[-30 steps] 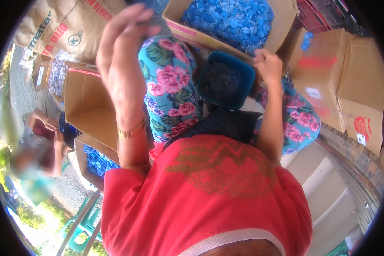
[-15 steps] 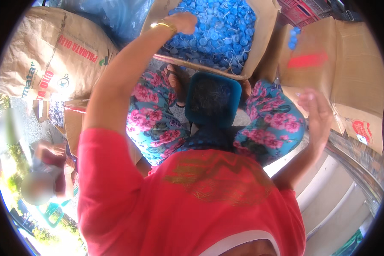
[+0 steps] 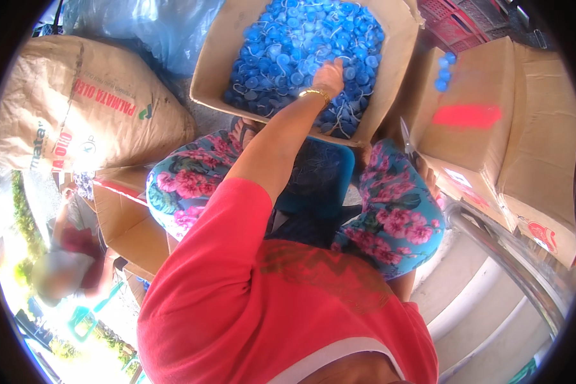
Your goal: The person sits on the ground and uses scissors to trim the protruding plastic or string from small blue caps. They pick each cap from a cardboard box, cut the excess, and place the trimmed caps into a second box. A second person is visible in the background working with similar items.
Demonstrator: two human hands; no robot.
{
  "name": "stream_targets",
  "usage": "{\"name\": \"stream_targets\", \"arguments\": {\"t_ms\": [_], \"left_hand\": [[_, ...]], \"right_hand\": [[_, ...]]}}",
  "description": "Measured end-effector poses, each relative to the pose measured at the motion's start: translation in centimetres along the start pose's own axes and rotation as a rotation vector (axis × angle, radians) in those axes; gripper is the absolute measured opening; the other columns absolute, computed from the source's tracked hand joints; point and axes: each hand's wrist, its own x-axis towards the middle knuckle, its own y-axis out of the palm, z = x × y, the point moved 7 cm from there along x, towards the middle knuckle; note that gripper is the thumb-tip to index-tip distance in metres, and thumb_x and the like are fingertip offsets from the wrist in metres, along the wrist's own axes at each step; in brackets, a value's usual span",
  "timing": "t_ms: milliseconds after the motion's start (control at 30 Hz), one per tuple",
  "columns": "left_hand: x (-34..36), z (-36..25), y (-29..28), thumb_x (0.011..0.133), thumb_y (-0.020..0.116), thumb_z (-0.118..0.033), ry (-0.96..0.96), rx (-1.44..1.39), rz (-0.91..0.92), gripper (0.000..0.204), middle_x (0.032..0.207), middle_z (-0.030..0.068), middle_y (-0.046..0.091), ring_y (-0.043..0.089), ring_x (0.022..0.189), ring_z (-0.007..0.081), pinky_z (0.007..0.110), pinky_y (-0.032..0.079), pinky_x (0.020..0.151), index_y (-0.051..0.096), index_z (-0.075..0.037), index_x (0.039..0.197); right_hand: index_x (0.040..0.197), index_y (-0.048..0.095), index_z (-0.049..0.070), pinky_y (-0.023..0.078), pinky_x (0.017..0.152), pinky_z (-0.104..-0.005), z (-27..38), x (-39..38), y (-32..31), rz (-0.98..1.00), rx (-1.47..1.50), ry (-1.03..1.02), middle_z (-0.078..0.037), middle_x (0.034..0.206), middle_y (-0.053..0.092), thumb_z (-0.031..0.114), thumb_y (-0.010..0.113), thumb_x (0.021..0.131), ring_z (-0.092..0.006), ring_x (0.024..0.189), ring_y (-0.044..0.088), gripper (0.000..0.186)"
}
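An open cardboard box (image 3: 205, 77) at the far middle holds a heap of small blue plastic caps (image 3: 281, 64), many with white strings on them. My left hand (image 3: 329, 78), a gold bracelet at its wrist, is in the heap with its fingers curled onto a blue cap. Its fingertips are partly hidden among the caps. Beside my right knee, my right hand (image 3: 431, 182) is closed at the dark handles of a pair of scissors (image 3: 406, 136), blades pointing away from me. The knee hides part of this hand. A blue bin (image 3: 342, 182) stands between my legs, dark inside.
Closed cardboard boxes (image 3: 544, 128) stand at the right, with several blue caps (image 3: 443, 80) on one. A large brown paper sack (image 3: 109, 89) and a smaller open box (image 3: 125, 211) are at the left. Another person (image 3: 80, 256) sits at the far left. A red crate (image 3: 457, 25) is behind.
My left hand has moved right and nearer within the heap of caps. My right hand has come in from the right to the scissors beside the knee. The whole view has shifted slightly.
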Motion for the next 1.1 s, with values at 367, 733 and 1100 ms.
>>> {"name": "stream_targets", "arguments": {"t_ms": [367,733,1100], "left_hand": [[-1.0,0.1,-0.5,0.08,0.06,-0.035,0.056,0.252,-0.167,0.042,0.099,0.0172,0.065,0.063,0.091,0.0332,0.046,0.049,0.077,0.05,-0.008,0.111],[-2.4,-1.0,-5.6,0.078,0.055,-0.021,0.262,-0.264,0.308,0.022,0.083,0.0093,0.069,0.068,0.075,0.0162,0.029,0.053,0.07,0.069,-0.008,0.088],[-5.0,1.9,-9.9,0.081,0.053,-0.02,-0.022,0.039,0.183,0.037,0.106,0.024,0.062,0.066,0.085,0.0354,0.039,0.054,0.073,0.06,0.008,0.104]], "right_hand": [[0.095,0.06,0.001,0.046,0.066,-0.0248,0.3,-0.1,-0.1,-0.009,0.108,0.034,-0.006,0.087,0.064,0.012,0.061,0.084,-0.0132,0.078,0.06,0.016],[0.094,0.059,0.002,0.045,0.065,-0.024,0.2,-3.9,-3.2,-0.108,0.361,0.039,-0.006,0.087,0.063,0.012,0.063,0.082,-0.0125,0.078,0.059,0.016],[0.103,0.055,0.0,0.039,0.059,-0.0216,10.6,-11.4,-13.8,-0.3,1.083,-0.365,-0.005,0.081,0.055,0.022,0.069,0.077,-0.0106,0.068,0.051,0.037]]}}
